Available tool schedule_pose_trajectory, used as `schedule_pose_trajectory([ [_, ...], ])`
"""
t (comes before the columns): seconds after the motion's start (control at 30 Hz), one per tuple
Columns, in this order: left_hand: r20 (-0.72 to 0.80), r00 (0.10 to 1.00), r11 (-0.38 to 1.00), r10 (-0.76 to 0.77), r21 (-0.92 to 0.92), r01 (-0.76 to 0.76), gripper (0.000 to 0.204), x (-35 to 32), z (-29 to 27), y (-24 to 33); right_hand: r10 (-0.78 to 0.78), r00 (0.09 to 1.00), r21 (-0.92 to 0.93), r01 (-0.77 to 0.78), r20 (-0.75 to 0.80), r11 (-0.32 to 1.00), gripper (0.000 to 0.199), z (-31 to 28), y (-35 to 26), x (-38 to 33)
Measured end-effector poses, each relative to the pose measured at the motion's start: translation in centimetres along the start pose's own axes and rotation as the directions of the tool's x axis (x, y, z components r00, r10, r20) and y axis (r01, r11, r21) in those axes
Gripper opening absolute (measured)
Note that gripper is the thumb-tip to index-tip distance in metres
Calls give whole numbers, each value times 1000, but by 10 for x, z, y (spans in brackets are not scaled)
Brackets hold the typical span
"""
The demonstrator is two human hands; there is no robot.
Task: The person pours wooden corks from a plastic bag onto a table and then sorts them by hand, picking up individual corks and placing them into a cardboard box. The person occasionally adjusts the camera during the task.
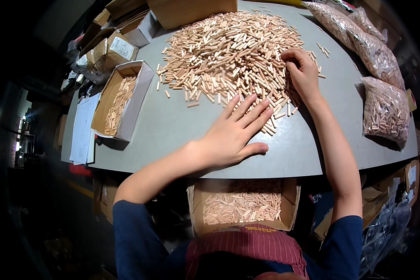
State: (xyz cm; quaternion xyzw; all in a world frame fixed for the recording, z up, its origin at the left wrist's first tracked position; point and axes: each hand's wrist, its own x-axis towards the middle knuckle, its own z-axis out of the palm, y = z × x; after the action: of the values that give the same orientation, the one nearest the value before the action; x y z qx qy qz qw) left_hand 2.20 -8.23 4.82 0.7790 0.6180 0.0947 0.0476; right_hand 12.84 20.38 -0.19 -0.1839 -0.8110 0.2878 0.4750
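Note:
A large heap of small wooden dowels (228,51) covers the back middle of the grey table. My left hand (240,123) lies palm down, fingers spread, its fingertips over the near edge of the heap and its thumb pointing right. At the heap's right side is my right hand (302,74), its fingers curled and the thumb close to the index fingertip. Whatever may be between those fingertips is too small to make out. Loose dowels lie under and between both hands.
An open cardboard box (137,100) with dowels stands left of the heap, beside papers (85,128). Clear bags of dowels (385,112) line the table's right side. Below the front edge sits another box (197,200) holding dowels. Cartons (191,11) stand at the back.

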Motion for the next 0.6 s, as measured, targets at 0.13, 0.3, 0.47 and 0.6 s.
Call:
schedule_pose_trajectory([
  [0.13, -8, 999, 999, 33, -15, -33, 86, -18, 8, 6, 3, 1000, -23, -3, -2, 1000, 21, -2, -4, -1],
  [0.3, 30, 999, 999, 33, -2, -33, 92, -47, 1, 23, -32, 999, -75, 32, 1, 997, 21, -1, -9, 0],
  [0.47, 40, 999, 999, 20, -39, -18, 94, -71, 3, 36, 3, 1000, -80, -2, 16, 997, 22, -3, -5, 0],
  [0.6, 47, 998, 998, 29, -65, -26, 94, -85, -1, 41, 36, 999, -65, -34, 30, 997, 23, -3, -5, 1],
])
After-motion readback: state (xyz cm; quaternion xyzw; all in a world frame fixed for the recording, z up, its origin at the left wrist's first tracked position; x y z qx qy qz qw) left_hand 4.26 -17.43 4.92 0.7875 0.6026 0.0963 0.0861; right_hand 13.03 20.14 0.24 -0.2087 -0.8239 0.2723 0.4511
